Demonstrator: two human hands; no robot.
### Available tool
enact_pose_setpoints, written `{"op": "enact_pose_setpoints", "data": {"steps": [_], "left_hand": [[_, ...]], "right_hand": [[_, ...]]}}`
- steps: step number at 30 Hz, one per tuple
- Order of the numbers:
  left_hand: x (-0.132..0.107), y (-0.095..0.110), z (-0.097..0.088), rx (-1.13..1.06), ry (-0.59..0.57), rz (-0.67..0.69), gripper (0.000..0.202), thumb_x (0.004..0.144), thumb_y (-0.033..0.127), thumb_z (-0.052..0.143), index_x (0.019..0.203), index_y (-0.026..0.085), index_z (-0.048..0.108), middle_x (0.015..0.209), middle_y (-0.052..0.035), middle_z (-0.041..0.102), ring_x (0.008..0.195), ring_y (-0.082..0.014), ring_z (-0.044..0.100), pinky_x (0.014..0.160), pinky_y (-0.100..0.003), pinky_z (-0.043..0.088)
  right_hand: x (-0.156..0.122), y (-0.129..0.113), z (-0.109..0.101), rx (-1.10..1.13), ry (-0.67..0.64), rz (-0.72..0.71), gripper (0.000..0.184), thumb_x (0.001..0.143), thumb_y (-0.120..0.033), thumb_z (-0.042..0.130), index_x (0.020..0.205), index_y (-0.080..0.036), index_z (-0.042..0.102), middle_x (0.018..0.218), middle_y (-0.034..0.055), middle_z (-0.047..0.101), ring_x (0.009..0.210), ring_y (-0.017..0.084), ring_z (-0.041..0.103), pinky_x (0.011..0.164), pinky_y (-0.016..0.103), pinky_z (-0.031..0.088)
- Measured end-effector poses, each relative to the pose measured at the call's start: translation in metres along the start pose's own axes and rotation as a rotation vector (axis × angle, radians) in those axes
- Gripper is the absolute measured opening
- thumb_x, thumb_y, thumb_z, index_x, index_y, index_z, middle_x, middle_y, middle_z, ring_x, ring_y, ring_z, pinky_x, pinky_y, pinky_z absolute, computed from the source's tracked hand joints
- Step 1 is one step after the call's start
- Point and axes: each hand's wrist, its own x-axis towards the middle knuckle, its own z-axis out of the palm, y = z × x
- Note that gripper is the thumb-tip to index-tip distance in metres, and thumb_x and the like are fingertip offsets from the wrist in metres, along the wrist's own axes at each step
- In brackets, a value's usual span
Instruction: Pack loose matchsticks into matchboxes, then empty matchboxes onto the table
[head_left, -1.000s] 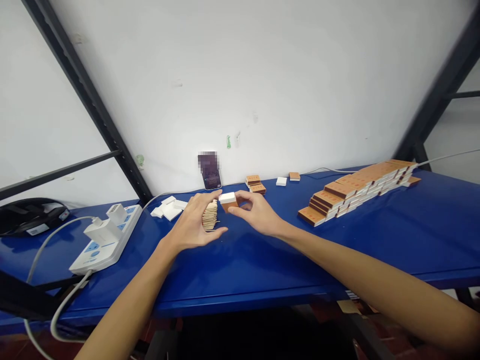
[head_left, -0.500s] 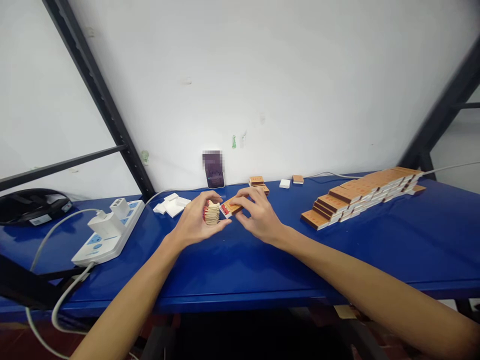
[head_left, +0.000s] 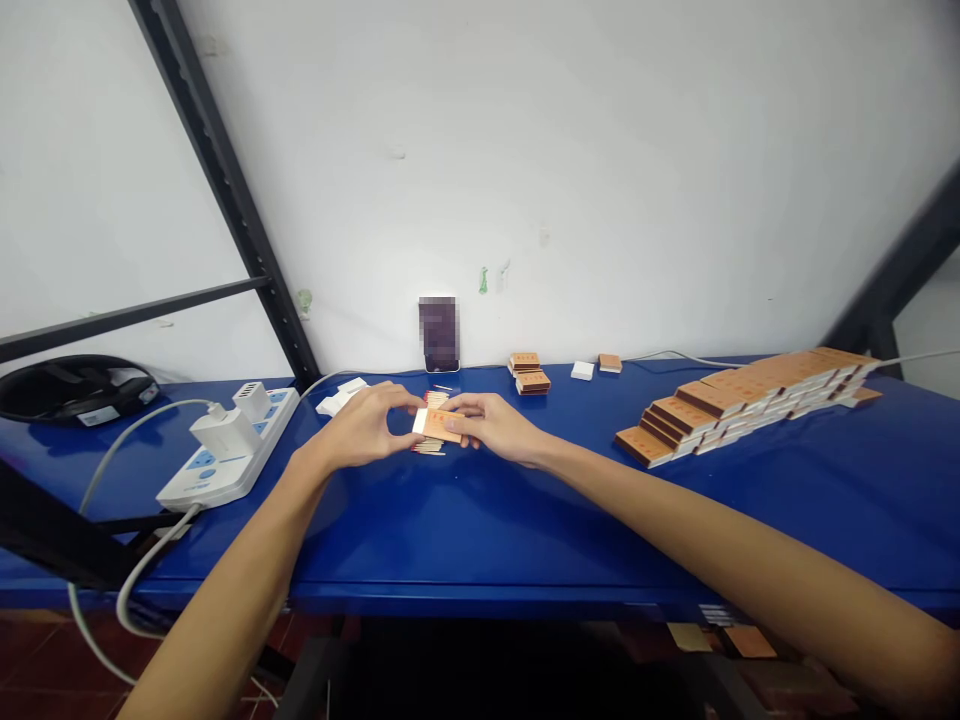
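Observation:
An orange matchbox (head_left: 442,425) is held level between my hands, the white end of its tray (head_left: 420,420) sticking out to the left. My right hand (head_left: 499,428) grips the orange sleeve between thumb and fingers. At the tray end, my left hand (head_left: 367,428) has its thumb and forefinger closed around the white edges. A pile of loose matches (head_left: 430,447) lies on the blue table beneath the box, partly covered by it. Behind my left hand are several white trays (head_left: 341,394), partly hidden.
A long stepped stack of matchboxes (head_left: 720,400) stands at right. Near the wall are a few more matchboxes (head_left: 531,380), a white tray (head_left: 582,370), a single matchbox (head_left: 610,362) and a leaning phone (head_left: 439,335). A power strip (head_left: 225,465) with cables and a black strap (head_left: 75,390) occupy the left.
The matches that were in my left hand now lie on the table. My left hand has moved onto the tray end, and the box has turned level. The view has shifted slightly.

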Motion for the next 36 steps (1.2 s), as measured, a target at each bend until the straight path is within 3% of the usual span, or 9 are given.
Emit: {"op": "enact_pose_setpoints", "data": {"steps": [5,8,15,22,26,29,32,36], "left_hand": [[-0.005,-0.01,0.002,-0.03,-0.111,-0.081,0.038,0.071,0.049,0.071,0.095,0.019,0.068,0.083,-0.0036,0.066,0.075,-0.0178,0.06,0.07,-0.029,0.043],[-0.006,-0.014,0.007,-0.05,-0.163,-0.118,0.038,0.068,0.048,0.073,0.092,0.019,0.067,0.082,-0.0025,0.065,0.073,-0.0172,0.058,0.067,-0.029,0.041],[-0.006,-0.016,0.016,-0.088,-0.239,-0.147,0.038,0.066,0.049,0.073,0.088,0.019,0.063,0.08,-0.0005,0.062,0.07,-0.0163,0.056,0.064,-0.027,0.039],[-0.006,-0.016,0.014,-0.072,-0.246,-0.162,0.043,0.067,0.052,0.072,0.093,0.019,0.064,0.081,-0.0015,0.062,0.069,-0.0164,0.056,0.062,-0.027,0.038],[-0.007,-0.014,0.009,-0.083,-0.233,-0.177,0.044,0.066,0.053,0.072,0.095,0.02,0.066,0.08,-0.0012,0.062,0.069,-0.0158,0.055,0.061,-0.027,0.037],[-0.008,-0.013,0.006,-0.1,-0.225,-0.181,0.043,0.067,0.053,0.07,0.094,0.02,0.067,0.079,-0.001,0.061,0.067,-0.0153,0.055,0.06,-0.026,0.037],[-0.008,-0.012,0.005,-0.105,-0.215,-0.172,0.043,0.068,0.053,0.07,0.096,0.02,0.067,0.078,-0.0007,0.062,0.067,-0.0153,0.055,0.06,-0.027,0.037],[-0.008,-0.012,0.005,-0.129,-0.182,-0.18,0.045,0.067,0.056,0.07,0.095,0.021,0.067,0.075,-0.0002,0.061,0.065,-0.0146,0.054,0.059,-0.026,0.037]], "right_hand": [[-0.004,-0.002,0.006,-0.63,0.032,-0.233,0.041,0.075,-0.034,0.07,0.113,-0.019,0.064,0.101,0.0067,0.061,0.083,0.018,0.056,0.074,0.031,0.042],[-0.007,0.004,0.007,-0.793,0.012,-0.253,0.04,0.077,-0.027,0.068,0.115,-0.017,0.061,0.104,0.0084,0.059,0.091,0.021,0.055,0.078,0.033,0.043],[-0.029,0.007,-0.017,-0.911,-0.019,-0.129,0.037,0.08,-0.032,0.064,0.113,-0.017,0.06,0.114,0.011,0.056,0.097,0.023,0.058,0.082,0.035,0.046],[-0.044,-0.032,-0.076,-1.211,0.083,-0.005,0.033,0.081,-0.021,0.053,0.113,-0.015,0.06,0.114,0.013,0.055,0.095,0.023,0.059,0.079,0.033,0.045],[-0.028,-0.05,-0.11,-1.451,0.135,0.25,0.032,0.079,-0.023,0.054,0.11,-0.016,0.061,0.11,0.0135,0.06,0.093,0.028,0.059,0.069,0.034,0.044],[-0.006,-0.052,-0.126,-1.487,0.134,0.368,0.032,0.077,-0.021,0.056,0.109,-0.017,0.063,0.112,0.0139,0.062,0.093,0.027,0.061,0.067,0.033,0.043],[0.017,-0.043,-0.132,-1.414,0.046,0.462,0.033,0.074,-0.017,0.059,0.107,-0.016,0.065,0.111,0.0145,0.064,0.09,0.026,0.062,0.068,0.032,0.044],[0.035,-0.026,-0.131,-1.363,0.014,0.515,0.046,0.074,-0.015,0.06,0.12,-0.016,0.06,0.115,0.0147,0.063,0.1,0.026,0.06,0.073,0.032,0.045]]}}
